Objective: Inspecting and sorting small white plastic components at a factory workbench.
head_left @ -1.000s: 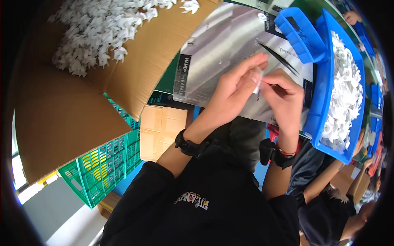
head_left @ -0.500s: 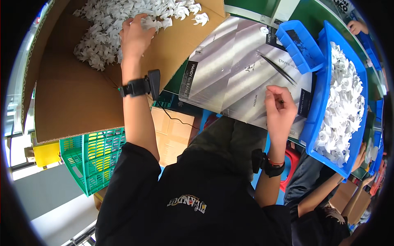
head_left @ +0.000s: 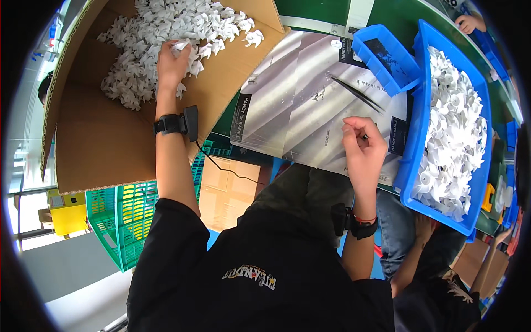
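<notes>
head view: the left hand reaches into a big open carton, at the near side of a heap of white parts. one white piece shows between its thumb and fingers; whether it is pinched there or lies just behind them, cannot tell. the right hand is above the lower right part of a glossy sheet, fingers curled in and thumb close to the forefinger; whether anything small sits inside that curl, cannot tell.

dark tweezers lie aslant on the sheet, beyond the right hand. past them a small blue bin holds black bits; it touches a long blue tray, which is full of more white parts and stands to the right of the sheet. under the carton is a green crate, and beside that a closed box. a co-worker's forearm shows at lower right, below the tray.
</notes>
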A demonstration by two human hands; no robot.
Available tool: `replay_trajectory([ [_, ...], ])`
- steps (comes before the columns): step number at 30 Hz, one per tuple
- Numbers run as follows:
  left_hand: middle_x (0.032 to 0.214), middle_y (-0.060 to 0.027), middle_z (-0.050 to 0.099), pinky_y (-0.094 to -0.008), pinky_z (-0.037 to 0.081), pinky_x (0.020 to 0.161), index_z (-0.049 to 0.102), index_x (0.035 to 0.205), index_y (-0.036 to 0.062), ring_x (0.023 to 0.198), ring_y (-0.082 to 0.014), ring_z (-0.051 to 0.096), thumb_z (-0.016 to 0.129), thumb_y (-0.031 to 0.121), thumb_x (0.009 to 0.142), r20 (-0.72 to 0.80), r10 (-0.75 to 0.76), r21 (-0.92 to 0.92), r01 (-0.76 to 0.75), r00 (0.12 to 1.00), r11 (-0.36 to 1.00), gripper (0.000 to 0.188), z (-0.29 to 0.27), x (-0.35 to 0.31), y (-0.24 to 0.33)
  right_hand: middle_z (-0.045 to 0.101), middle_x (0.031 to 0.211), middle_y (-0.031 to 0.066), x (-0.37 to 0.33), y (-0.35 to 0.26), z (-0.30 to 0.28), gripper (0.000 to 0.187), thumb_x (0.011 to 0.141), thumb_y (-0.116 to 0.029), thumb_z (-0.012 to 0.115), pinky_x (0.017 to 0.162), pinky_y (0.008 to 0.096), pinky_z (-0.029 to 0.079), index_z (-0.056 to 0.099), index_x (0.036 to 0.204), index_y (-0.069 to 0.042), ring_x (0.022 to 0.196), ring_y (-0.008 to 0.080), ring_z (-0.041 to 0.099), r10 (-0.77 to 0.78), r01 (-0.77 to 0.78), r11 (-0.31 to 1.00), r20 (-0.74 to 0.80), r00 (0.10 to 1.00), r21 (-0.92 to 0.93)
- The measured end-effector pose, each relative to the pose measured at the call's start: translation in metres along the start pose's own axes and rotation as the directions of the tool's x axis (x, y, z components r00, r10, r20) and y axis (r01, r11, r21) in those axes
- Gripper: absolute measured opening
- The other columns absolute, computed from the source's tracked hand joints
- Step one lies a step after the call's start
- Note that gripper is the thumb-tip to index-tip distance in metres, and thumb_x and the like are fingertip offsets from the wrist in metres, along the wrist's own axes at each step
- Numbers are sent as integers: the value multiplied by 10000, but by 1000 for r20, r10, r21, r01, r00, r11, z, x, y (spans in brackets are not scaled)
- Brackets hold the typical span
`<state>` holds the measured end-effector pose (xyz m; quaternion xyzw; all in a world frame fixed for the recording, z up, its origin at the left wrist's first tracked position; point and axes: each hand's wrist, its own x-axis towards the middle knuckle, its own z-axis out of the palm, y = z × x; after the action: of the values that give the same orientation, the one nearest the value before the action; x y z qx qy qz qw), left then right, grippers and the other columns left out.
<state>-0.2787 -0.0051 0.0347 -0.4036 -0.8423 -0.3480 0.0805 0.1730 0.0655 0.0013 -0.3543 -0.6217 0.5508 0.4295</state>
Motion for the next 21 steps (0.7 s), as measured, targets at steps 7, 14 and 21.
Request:
replay_trajectory([
  [7,1151,-157,554,-344,487,742,452,1257,-22,956,-271,586,622,331,920,141,-477,-858,348,867,379,517,-12,-16,26,538,808,-38,-2,0,-2,108,899,25,579,604,159,371,634,990,10,703,16,442,3,-3,1000,15,1000,6],
  [14,1196,-152,552,-368,503,775,489,1205,14,1077,-315,570,503,433,961,533,-19,-693,424,846,-582,486,-4,-52,68,540,813,-36,-2,-1,1,108,898,32,573,602,159,371,631,988,14,699,16,443,17,-17,1000,21,1000,-9],
  [21,1103,-89,607,-342,516,690,565,1098,98,1038,-266,592,477,501,955,593,92,-587,507,800,-631,437,40,-87,117,565,832,-25,-2,-3,2,111,898,37,570,608,158,381,629,990,18,704,15,457,19,-19,998,1,1000,-56],
])
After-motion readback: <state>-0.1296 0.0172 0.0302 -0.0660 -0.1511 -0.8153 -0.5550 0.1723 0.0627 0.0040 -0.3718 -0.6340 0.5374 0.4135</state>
